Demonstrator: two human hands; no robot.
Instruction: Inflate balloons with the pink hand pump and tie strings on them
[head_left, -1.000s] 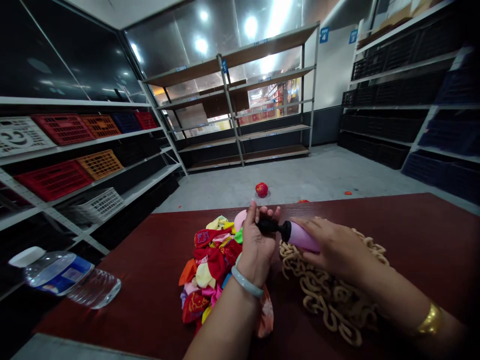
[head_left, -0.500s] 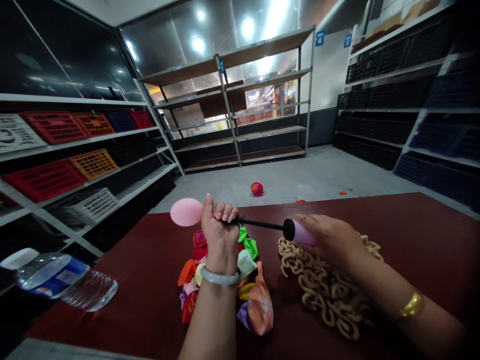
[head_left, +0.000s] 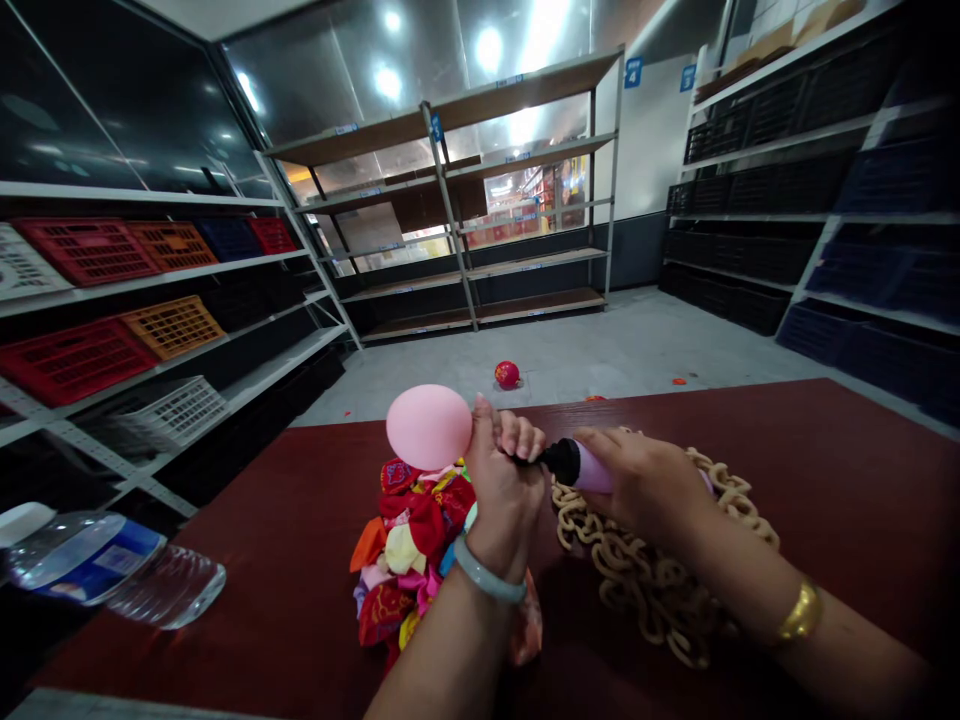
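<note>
My left hand point(head_left: 510, 455) is closed around the black nozzle end of a hand pump and the neck of a pink balloon point(head_left: 429, 427), which bulges out to the left of my thumb. My right hand point(head_left: 637, 475) grips the pump's lilac barrel point(head_left: 592, 470). The pump's black end point(head_left: 561, 462) sits close to my left fist, with its rod mostly pushed in. Below my left wrist lies a pile of limp balloons point(head_left: 405, 550) in many colours on the dark red table point(head_left: 255, 520). Beneath my right hand is a heap of tan, ring-like curled pieces point(head_left: 645, 590).
A clear water bottle point(head_left: 112, 565) with a white cap lies at the table's left. A red balloon point(head_left: 507, 375) rests on the floor beyond the table. Shelves with coloured crates point(head_left: 97, 250) stand left, a metal rack point(head_left: 465, 220) behind, dark crates point(head_left: 757, 250) right.
My left hand has moved right toward my right hand, so the pump's rod has slid in. The pink balloon has grown larger and shifted right.
</note>
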